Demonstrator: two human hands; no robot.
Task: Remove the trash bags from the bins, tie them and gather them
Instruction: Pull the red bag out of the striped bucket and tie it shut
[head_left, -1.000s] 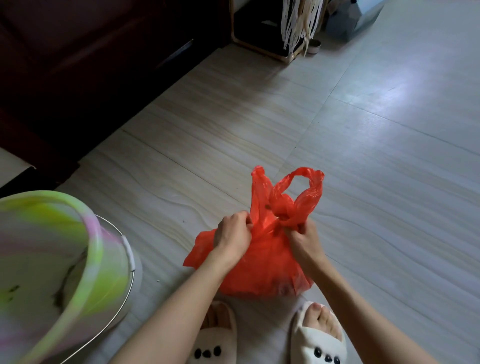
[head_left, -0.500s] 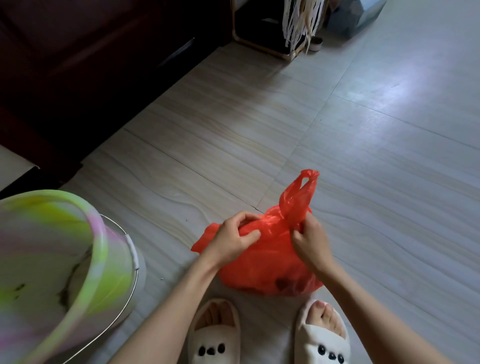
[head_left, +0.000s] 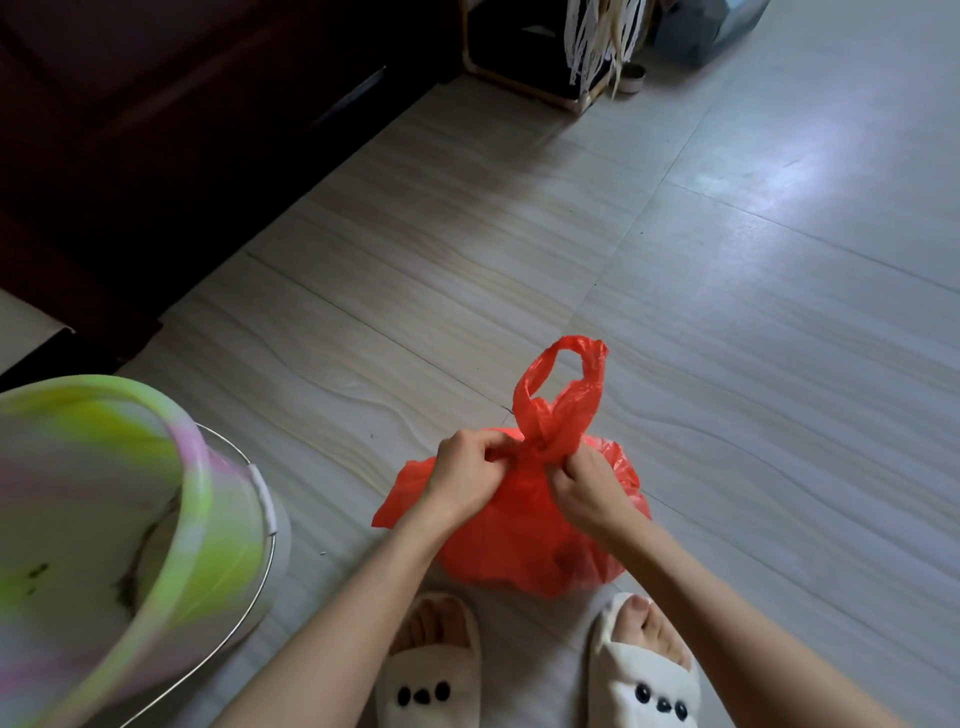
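Note:
A full red plastic trash bag (head_left: 524, 540) sits on the tiled floor just in front of my slippered feet. Its two handles are crossed into a knot at the top, and one handle loop stands up above the knot. My left hand (head_left: 467, 475) pinches the bag plastic on the left of the knot. My right hand (head_left: 584, 480) pinches the plastic on the right of it. A green, pink and white swirled bin (head_left: 104, 545) with a wire handle stands at the lower left, without a bag in it.
Dark wooden furniture (head_left: 182, 130) runs along the upper left. A wooden-framed stand (head_left: 524, 78) with hanging white strips (head_left: 597, 41) stands at the top centre, a grey object (head_left: 711, 26) beside it. Pale tiled floor (head_left: 753, 312) stretches to the right.
My hands have come closer together at the bag's neck and pulled the crossed handles tight. The single raised handle now stands up as an open loop above the knot.

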